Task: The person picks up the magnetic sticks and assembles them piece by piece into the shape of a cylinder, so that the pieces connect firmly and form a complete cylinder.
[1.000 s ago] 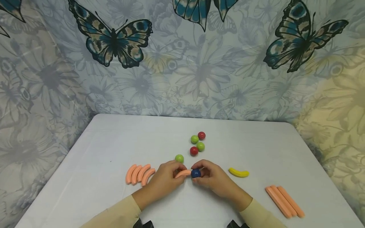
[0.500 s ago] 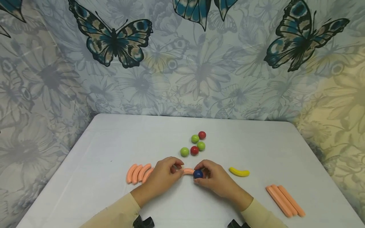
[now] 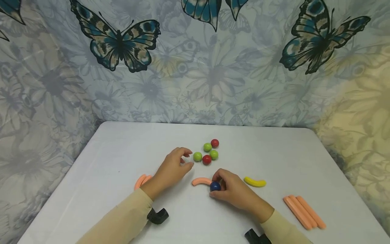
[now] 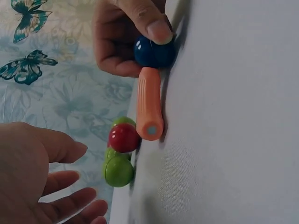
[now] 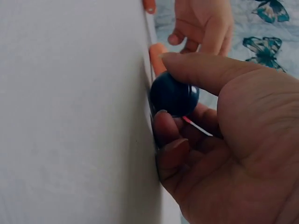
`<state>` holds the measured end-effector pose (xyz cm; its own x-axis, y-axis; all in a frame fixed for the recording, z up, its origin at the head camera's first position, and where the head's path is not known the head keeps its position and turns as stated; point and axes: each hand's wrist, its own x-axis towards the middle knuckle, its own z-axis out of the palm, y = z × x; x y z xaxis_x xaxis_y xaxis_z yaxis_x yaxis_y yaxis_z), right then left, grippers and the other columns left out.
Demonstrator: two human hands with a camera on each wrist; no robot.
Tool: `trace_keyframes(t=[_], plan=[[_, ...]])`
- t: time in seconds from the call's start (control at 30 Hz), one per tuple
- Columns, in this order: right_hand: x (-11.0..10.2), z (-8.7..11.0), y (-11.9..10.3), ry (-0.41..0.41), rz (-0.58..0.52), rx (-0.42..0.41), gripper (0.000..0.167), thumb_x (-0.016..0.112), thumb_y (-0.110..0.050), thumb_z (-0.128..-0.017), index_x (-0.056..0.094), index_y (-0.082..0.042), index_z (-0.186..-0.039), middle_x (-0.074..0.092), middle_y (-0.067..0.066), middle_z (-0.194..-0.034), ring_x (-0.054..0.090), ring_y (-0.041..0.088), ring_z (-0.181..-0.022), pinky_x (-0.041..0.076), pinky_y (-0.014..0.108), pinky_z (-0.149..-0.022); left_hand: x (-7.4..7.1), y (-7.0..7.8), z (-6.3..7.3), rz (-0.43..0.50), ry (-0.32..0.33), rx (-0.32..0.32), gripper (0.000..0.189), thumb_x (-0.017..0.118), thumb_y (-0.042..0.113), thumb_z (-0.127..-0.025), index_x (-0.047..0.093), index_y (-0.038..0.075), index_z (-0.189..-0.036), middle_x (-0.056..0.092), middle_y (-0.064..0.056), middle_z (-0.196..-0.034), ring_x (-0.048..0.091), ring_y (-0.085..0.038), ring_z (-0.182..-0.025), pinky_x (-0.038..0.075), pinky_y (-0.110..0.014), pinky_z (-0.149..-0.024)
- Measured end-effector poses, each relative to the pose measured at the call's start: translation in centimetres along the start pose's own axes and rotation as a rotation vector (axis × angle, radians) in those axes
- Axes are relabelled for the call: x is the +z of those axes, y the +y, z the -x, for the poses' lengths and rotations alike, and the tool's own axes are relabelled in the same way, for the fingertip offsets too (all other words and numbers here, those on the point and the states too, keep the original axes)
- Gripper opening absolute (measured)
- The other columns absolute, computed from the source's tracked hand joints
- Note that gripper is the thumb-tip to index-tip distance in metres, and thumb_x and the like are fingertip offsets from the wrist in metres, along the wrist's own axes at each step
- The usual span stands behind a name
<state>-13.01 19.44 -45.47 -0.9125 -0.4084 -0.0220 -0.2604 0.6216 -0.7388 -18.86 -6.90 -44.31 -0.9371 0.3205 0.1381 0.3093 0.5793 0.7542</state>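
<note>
My right hand (image 3: 236, 189) holds a glossy blue ball (image 3: 215, 186) between thumb and fingers on the white table. Against the ball lies one end of a curved orange stick (image 3: 201, 181); its other end, with a small grey disc (image 4: 152, 130), points left. My left hand (image 3: 172, 167) is empty, fingers spread, just left of a green ball (image 3: 197, 156). That ball sits beside a red ball (image 3: 207, 160), in a cluster with two more green balls and another red one (image 3: 214, 143). In the right wrist view, thumb and fingertips are at the blue ball (image 5: 174, 94).
A yellow curved stick (image 3: 255, 182) lies right of my right hand. Three straight orange sticks (image 3: 304, 212) lie together farther right. More curved orange sticks (image 3: 140, 181) are at the left, partly hidden by my left wrist. A patterned butterfly cloth (image 3: 213, 78) rises behind the table.
My left hand has let go of the curved orange stick, moved a green ball back to the cluster, and drawn slightly away from it. The blue ball and stick have shifted slightly right.
</note>
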Motion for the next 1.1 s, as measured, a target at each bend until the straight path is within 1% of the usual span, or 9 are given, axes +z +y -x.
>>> trace_keyframes(t=[0.13,0.23,0.3,0.43,0.53,0.67,0.77,0.93,1.1], plan=[[-0.1,-0.2,0.0,-0.017,0.045,0.018,0.039,0.096,-0.028,-0.088,0.064,-0.016,-0.107,0.059,-0.005,-0.086,0.056,0.015,-0.074,0.050,0.029,-0.063,0.2,-0.4,-1.7,-0.086,-0.067,0.031,0.053,0.080,0.019,-0.101,0.061,0.012,-0.150,0.062,-0.007,-0.141,0.063,-0.026,-0.118,0.054,-0.044,-0.098],[-0.2,-0.2,0.0,-0.014,0.073,0.016,0.040,0.097,-0.030,-0.086,0.064,-0.016,-0.104,0.058,-0.005,-0.084,0.055,0.015,-0.074,0.048,0.030,-0.061,0.4,-1.0,-2.6,-0.131,-0.101,0.067,0.061,0.082,0.019,-0.101,0.058,0.015,-0.157,0.061,-0.009,-0.146,0.062,-0.028,-0.126,0.052,-0.046,-0.104],[-0.2,-0.2,0.1,-0.012,0.080,0.010,0.040,0.097,-0.030,-0.086,0.064,-0.016,-0.103,0.058,-0.006,-0.084,0.055,0.015,-0.073,0.048,0.029,-0.060,0.4,-1.4,-3.0,-0.162,-0.123,0.090,0.060,0.082,0.019,-0.101,0.060,0.018,-0.157,0.062,-0.009,-0.145,0.061,-0.029,-0.130,0.050,-0.048,-0.108],[-0.3,-0.2,0.2,0.001,0.078,0.008,0.038,0.097,-0.031,-0.087,0.064,-0.018,-0.102,0.058,-0.006,-0.083,0.054,0.014,-0.071,0.047,0.028,-0.060,0.4,-1.8,-3.3,-0.229,-0.170,0.136,0.050,0.081,0.022,-0.103,0.067,0.021,-0.151,0.063,-0.005,-0.139,0.058,-0.031,-0.131,0.047,-0.050,-0.111],[-0.4,-0.2,0.2,0.019,0.079,0.018,0.039,0.098,-0.030,-0.086,0.064,-0.018,-0.101,0.057,-0.006,-0.081,0.053,0.014,-0.069,0.046,0.027,-0.058,0.4,-1.7,-3.2,-0.256,-0.191,0.149,0.041,0.079,0.024,-0.104,0.070,0.020,-0.145,0.064,0.000,-0.134,0.060,-0.027,-0.128,0.047,-0.047,-0.110],[-0.5,-0.1,0.4,0.035,0.075,0.025,0.039,0.098,-0.028,-0.085,0.064,-0.017,-0.100,0.057,-0.005,-0.082,0.053,0.015,-0.070,0.045,0.027,-0.058,0.4,-1.5,-2.8,-0.222,-0.181,0.125,0.032,0.080,0.018,-0.103,0.073,0.014,-0.134,0.069,0.001,-0.123,0.064,-0.020,-0.107,0.053,-0.041,-0.097],[-0.5,-0.1,0.5,0.054,0.070,0.021,0.039,0.098,-0.028,-0.085,0.064,-0.016,-0.100,0.057,-0.005,-0.082,0.053,0.015,-0.071,0.046,0.028,-0.059,0.2,-1.5,-2.0,-0.196,-0.172,0.086,0.034,0.080,0.014,-0.102,0.073,0.011,-0.135,0.068,0.001,-0.120,0.061,-0.017,-0.099,0.053,-0.038,-0.090],[-0.4,-0.1,0.6,0.083,0.060,0.027,0.040,0.098,-0.028,-0.085,0.064,-0.016,-0.100,0.056,-0.004,-0.081,0.053,0.016,-0.072,0.045,0.029,-0.059,-0.1,-1.4,-0.2,-0.141,-0.148,0.028,0.031,0.083,0.009,-0.099,0.075,0.011,-0.128,0.066,0.004,-0.115,0.061,-0.015,-0.100,0.053,-0.038,-0.090],[-0.3,-0.2,0.7,0.106,0.070,0.045,0.041,0.099,-0.029,-0.085,0.062,-0.016,-0.098,0.055,-0.003,-0.079,0.053,0.017,-0.071,0.044,0.029,-0.058,0.1,-1.3,1.2,-0.077,-0.137,0.024,0.033,0.085,0.008,-0.096,0.075,0.011,-0.127,0.069,0.006,-0.114,0.063,-0.016,-0.100,0.054,-0.038,-0.089]])
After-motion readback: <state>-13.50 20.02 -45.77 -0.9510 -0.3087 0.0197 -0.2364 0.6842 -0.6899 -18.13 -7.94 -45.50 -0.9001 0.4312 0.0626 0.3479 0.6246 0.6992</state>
